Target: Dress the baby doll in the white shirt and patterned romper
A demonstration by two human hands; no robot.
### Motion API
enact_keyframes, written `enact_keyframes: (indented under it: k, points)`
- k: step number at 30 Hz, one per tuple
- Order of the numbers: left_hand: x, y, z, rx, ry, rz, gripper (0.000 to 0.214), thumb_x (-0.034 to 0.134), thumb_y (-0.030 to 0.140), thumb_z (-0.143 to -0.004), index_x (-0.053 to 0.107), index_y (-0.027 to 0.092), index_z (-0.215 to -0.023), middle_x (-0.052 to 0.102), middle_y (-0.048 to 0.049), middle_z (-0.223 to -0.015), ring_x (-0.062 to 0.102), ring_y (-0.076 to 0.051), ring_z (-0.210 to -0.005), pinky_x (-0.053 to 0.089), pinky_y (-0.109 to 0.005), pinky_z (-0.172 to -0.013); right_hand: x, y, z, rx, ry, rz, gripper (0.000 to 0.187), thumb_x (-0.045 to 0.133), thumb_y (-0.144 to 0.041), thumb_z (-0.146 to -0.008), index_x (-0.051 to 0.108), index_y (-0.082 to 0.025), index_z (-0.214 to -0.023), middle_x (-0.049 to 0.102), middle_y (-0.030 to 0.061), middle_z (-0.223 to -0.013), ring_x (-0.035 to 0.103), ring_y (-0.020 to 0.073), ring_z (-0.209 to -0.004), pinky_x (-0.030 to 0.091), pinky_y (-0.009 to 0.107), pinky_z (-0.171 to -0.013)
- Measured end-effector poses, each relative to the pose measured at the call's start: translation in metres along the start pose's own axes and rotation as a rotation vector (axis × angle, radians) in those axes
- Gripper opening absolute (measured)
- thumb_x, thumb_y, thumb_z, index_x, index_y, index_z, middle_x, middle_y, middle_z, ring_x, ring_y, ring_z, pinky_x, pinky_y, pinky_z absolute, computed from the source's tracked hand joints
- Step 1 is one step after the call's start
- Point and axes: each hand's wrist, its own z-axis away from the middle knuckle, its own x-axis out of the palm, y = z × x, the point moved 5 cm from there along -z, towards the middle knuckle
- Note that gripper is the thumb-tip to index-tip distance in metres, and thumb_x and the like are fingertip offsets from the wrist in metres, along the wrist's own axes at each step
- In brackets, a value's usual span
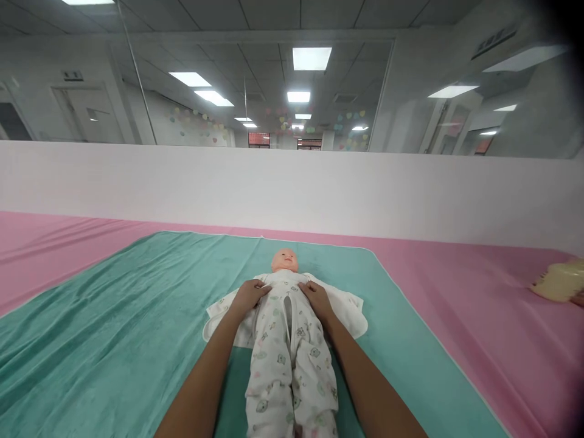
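A baby doll (285, 260) lies on its back with its head at the far end. White baby pants (279, 359) with small printed animals cover its legs and reach high up its body. Under it a white baby shirt (350, 309) is spread out to both sides. My left hand (250, 294) has its fingers curled on the left side of the pants' waistband. On the other side, my right hand (316, 298) grips the waistband the same way, thumb and fingers together. The doll's arms are hidden, and its feet are mostly out of frame.
A teal blanket (137, 322) lies beneath the doll on a pink padded surface (460, 292). Behind rises a low white wall (274, 188) with a mirror or glass (319, 91) above. At the far right edge is a pale yellow object (557, 281), partly cut off, with what looks like fingers beside it.
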Motion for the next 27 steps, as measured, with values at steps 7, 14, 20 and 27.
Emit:
enact_keyframes:
  k: [7, 14, 20, 27]
  points:
    - [-0.004, -0.004, 0.041, -0.014, -0.400, 0.227, 0.039, 0.054, 0.053, -0.071, 0.044, 0.015, -0.065, 0.042, 0.0015, -0.062, 0.041, -0.010, -0.056, 0.039, -0.021, -0.052, -0.013, 0.004, 0.036, 0.001, -0.162, -0.023, 0.042, 0.046, -0.055, -0.077, 0.040, -0.017, -0.061, 0.039, -0.0023, -0.061, 0.034, 0.0109, -0.060, 0.027, 0.023, -0.055]
    - [0.001, -0.017, 0.057, -0.126, -0.635, 0.509, 0.023, 0.064, 0.032, -0.067, 0.063, 0.013, -0.080, 0.058, -0.0048, -0.077, 0.054, -0.013, -0.071, 0.046, -0.026, -0.069, -0.022, 0.006, 0.057, 0.159, -0.350, -0.318, 0.040, 0.051, -0.056, -0.074, 0.048, -0.016, -0.070, 0.041, -0.0023, -0.060, 0.032, 0.0087, -0.053, 0.028, 0.023, -0.050]
    - [0.005, -0.013, 0.062, -0.072, -0.666, 0.674, 0.029, 0.063, 0.015, -0.058, 0.063, 0.014, -0.086, 0.062, -0.0068, -0.088, 0.058, -0.018, -0.084, 0.045, -0.028, -0.074, -0.029, -0.008, 0.061, 0.116, -0.455, -0.429, 0.027, 0.061, -0.038, -0.070, 0.055, -0.017, -0.086, 0.054, 0.0026, -0.084, 0.048, 0.0134, -0.072, 0.038, 0.025, -0.063]
    - [0.021, -0.007, 0.060, -0.004, -0.367, 0.692, 0.020, 0.061, 0.018, -0.057, 0.052, 0.013, -0.075, 0.054, -0.0020, -0.070, 0.052, -0.013, -0.064, 0.040, -0.022, -0.057, -0.026, 0.001, 0.053, 0.068, -0.226, -0.332, 0.020, 0.055, -0.035, -0.070, 0.051, -0.016, -0.072, 0.052, 0.0003, -0.072, 0.044, 0.0132, -0.067, 0.034, 0.024, -0.060]
